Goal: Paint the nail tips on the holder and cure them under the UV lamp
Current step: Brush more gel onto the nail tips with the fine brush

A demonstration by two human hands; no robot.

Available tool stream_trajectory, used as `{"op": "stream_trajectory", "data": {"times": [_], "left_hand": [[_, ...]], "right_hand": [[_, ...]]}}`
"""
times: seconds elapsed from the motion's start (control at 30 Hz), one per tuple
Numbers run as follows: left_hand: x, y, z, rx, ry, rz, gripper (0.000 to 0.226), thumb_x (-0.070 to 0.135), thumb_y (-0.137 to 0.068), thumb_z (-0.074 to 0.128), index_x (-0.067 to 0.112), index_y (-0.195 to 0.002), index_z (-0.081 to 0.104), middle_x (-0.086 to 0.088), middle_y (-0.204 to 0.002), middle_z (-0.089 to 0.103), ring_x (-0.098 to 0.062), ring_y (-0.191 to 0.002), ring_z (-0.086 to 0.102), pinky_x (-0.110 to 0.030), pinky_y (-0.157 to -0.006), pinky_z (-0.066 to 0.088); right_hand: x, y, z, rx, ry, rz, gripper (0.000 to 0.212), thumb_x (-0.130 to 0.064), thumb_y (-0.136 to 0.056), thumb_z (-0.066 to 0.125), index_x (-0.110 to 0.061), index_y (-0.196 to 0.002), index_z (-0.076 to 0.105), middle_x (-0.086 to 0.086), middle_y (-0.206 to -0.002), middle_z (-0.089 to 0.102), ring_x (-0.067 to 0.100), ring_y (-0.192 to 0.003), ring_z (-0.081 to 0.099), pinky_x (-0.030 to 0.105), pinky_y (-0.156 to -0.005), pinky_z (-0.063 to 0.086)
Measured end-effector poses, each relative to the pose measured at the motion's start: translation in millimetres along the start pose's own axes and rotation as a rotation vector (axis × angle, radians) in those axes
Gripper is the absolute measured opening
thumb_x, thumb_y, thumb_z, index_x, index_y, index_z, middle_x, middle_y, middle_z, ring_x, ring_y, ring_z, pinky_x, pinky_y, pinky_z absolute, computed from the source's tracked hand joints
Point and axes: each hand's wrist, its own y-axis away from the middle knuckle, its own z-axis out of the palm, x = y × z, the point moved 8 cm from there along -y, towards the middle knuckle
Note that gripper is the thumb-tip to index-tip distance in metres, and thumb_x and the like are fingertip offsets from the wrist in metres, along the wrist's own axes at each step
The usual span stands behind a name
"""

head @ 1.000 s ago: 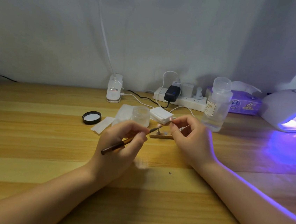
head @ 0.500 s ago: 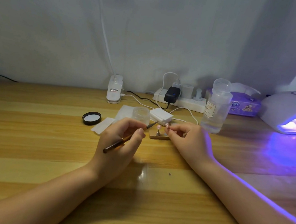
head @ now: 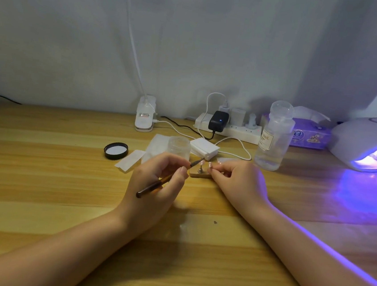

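While our left hand [head: 155,186] grips the brush [head: 167,179] between thumb and curled fingers, its dark tip reaches the nail tip [head: 202,161] that stands on a small post of the holder [head: 199,173]. We see the holder as a little wooden block near the middle of the bench [head: 38,185], between our two hands and just in front of the clear jar [head: 179,146]. Our right hand [head: 236,183] rests on the bench beside the holder, its fingers curled in and pinching at the holder's right end, where a second pale nail tip shows; the exact contact is too small for us to tell.

Toward the back edge of the bench lie a black lid [head: 115,150], strips of white wipe [head: 129,161] and a stack of white pads [head: 204,147]. Behind them, along the back edge, stand a white lamp base [head: 145,117] and a power strip [head: 228,127] with a black adapter plugged in. A clear pump bottle [head: 275,140] stands right of the pads, with a purple tissue pack [head: 309,137] behind it. At the right edge the UV lamp [head: 364,140] glows violet, with small stands visible inside its opening, and its light spills over the bench and along our right forearm.
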Motion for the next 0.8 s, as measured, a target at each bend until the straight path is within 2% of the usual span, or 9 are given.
{"op": "stream_trajectory", "data": {"times": [0.07, 0.17, 0.4, 0.53, 0.6, 0.67, 0.8], "left_hand": [[-0.3, 0.0, 0.4, -0.005, 0.0, 0.0, 0.012, 0.018, -0.089, 0.059, 0.019, -0.097, 0.067, 0.006, -0.086, 0.07, -0.012, -0.084, 0.068, -0.02, -0.073, 0.053], [0.1, -0.3, 1.3, -0.012, 0.0, 0.004, 0.012, 0.018, -0.089, 0.059, 0.021, -0.097, 0.067, 0.007, -0.086, 0.07, -0.011, -0.085, 0.068, -0.018, -0.073, 0.053], [-4.1, -1.3, -2.5, 0.003, -0.015, 0.009, 0.012, 0.021, -0.091, 0.057, 0.025, -0.098, 0.065, 0.012, -0.087, 0.068, -0.01, -0.084, 0.067, -0.016, -0.07, 0.051], [-9.4, -2.0, 2.7, -0.049, 0.01, -0.019, 0.01, 0.026, -0.095, 0.059, 0.033, -0.101, 0.061, 0.009, -0.086, 0.066, -0.015, -0.081, 0.065, -0.025, -0.069, 0.053], [-12.1, -2.8, 6.7, -0.1, -0.08, -0.021, 0.011, 0.034, -0.093, 0.056, 0.035, -0.103, 0.06, 0.015, -0.093, 0.063, -0.008, -0.091, 0.062, -0.015, -0.074, 0.048], [-18.4, -3.9, 12.1, -0.175, -0.182, -0.069, 0.024, 0.042, -0.089, 0.051, 0.034, -0.111, 0.056, 0.018, -0.109, 0.058, 0.001, -0.101, 0.057, -0.011, -0.082, 0.045], [-30.9, -1.5, 29.7, -0.398, -0.242, -0.204, 0.052, 0.051, -0.084, 0.049, 0.034, -0.132, 0.039, 0.012, -0.133, 0.042, -0.004, -0.122, 0.049, -0.028, -0.103, 0.044]], "right_hand": [[-1.6, -0.2, 1.4, -0.031, 0.035, -0.005, 0.014, -0.036, -0.086, 0.067, -0.027, -0.091, 0.077, -0.01, -0.082, 0.072, 0.007, -0.074, 0.06, 0.029, -0.064, 0.051], [-4.0, 0.6, 3.8, -0.082, 0.112, -0.015, 0.022, -0.042, -0.089, 0.062, -0.026, -0.097, 0.076, -0.005, -0.091, 0.073, 0.014, -0.085, 0.063, 0.036, -0.073, 0.054], [-10.9, 3.9, 2.5, -0.083, 0.225, -0.047, 0.027, -0.042, -0.092, 0.056, -0.024, -0.098, 0.075, -0.002, -0.086, 0.072, 0.017, -0.08, 0.063, 0.033, -0.067, 0.054], [-9.8, 3.6, 1.4, -0.082, 0.195, -0.039, 0.024, -0.039, -0.091, 0.058, -0.024, -0.097, 0.075, -0.004, -0.084, 0.071, 0.015, -0.077, 0.061, 0.03, -0.063, 0.051], [-9.7, 3.5, 1.6, -0.086, 0.185, -0.037, 0.024, -0.04, -0.091, 0.059, -0.024, -0.095, 0.076, -0.004, -0.082, 0.071, 0.015, -0.076, 0.061, 0.03, -0.062, 0.051], [-9.2, 3.4, 1.9, -0.091, 0.186, -0.029, 0.024, -0.04, -0.091, 0.058, -0.024, -0.093, 0.076, -0.003, -0.083, 0.071, 0.016, -0.077, 0.061, 0.032, -0.064, 0.052], [-8.8, 3.2, 2.1, -0.096, 0.185, -0.019, 0.024, -0.039, -0.091, 0.058, -0.024, -0.093, 0.076, -0.002, -0.088, 0.071, 0.018, -0.082, 0.062, 0.034, -0.068, 0.053]]}}
